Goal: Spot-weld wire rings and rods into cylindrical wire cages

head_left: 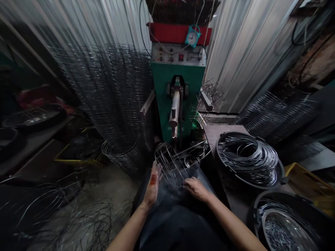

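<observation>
Dim light is cast over a workshop corner backed by corrugated metal walls (230,52). Nearest, dark cloth (180,223) is spread across the lap, and just above it a wire frame (171,162) is held tilted between two hands. Its near right edge is gripped by the curled fingers of the right hand (196,188). The fingers of the left hand (152,186) are held nearly straight along its left side; whether a wire is pinched there cannot be told.

At the right, small wire pieces (280,237) are gathered in a metal bowl (265,221) set inside a black tub. Beyond, coiled wire (264,157) is heaped in another tub on a pale surface (230,128).

If the right grip were loosened, the frame could probably be tipped onto the lap, as little firm support is seen from the left. Cloth could also be snagged by wire ends.

Farther ahead, a green machine (161,83) is flanked on its left by stacked wire baskets (112,87). White characters are printed low on its front, partly hidden by its metal arm (176,104), and cannot be read. Above, a teal clock (193,36) is seen, its numerals too small to tell. No brand can be made out.
</observation>
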Action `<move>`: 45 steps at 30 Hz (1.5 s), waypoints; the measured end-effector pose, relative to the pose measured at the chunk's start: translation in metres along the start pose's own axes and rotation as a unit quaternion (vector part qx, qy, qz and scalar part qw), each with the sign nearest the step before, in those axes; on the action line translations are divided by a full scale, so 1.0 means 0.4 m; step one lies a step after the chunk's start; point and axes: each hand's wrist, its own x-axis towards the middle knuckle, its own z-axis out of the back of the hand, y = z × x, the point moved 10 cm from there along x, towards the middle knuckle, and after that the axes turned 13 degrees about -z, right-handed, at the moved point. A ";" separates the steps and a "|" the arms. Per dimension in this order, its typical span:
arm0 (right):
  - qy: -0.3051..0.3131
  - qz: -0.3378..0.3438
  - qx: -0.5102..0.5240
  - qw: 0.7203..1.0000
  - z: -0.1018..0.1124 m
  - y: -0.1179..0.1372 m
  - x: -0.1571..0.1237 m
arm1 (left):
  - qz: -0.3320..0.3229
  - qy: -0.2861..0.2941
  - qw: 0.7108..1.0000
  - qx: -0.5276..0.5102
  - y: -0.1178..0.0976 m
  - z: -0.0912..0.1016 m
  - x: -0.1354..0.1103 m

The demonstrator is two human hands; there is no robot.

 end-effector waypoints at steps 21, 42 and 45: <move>-0.235 -0.001 0.002 0.972 0.442 -0.023 0.285 | 0.014 -0.051 0.998 -0.043 0.001 -0.061 0.199; -0.175 -0.021 0.052 0.983 0.401 -0.097 0.423 | 0.041 -0.099 0.992 -0.068 0.015 -0.097 0.288; -0.174 -0.032 0.042 0.983 0.406 -0.103 0.431 | 0.049 -0.096 0.991 -0.075 0.020 -0.100 0.296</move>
